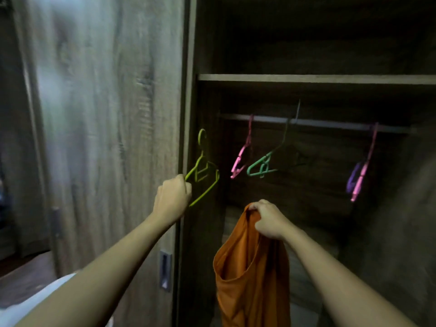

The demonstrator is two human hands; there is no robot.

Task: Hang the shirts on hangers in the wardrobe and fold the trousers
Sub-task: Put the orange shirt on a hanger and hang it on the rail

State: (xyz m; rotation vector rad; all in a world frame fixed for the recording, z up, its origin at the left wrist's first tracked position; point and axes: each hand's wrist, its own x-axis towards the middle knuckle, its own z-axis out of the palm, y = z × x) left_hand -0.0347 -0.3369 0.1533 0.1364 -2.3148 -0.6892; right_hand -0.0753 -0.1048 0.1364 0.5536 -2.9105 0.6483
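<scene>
My left hand is closed on one arm of a yellow-green hanger, held off the rail at the left edge of the open wardrobe. My right hand grips the top of an orange shirt, which hangs limp below it in front of the wardrobe. The metal rail runs across the wardrobe above both hands. On it hang a pink hanger, a green hanger and, at the right, a pink and purple pair of hangers.
A wooden shelf spans the wardrobe above the rail. The sliding wooden door stands at the left, with a recessed metal handle low on it. Dark floor shows at the lower left.
</scene>
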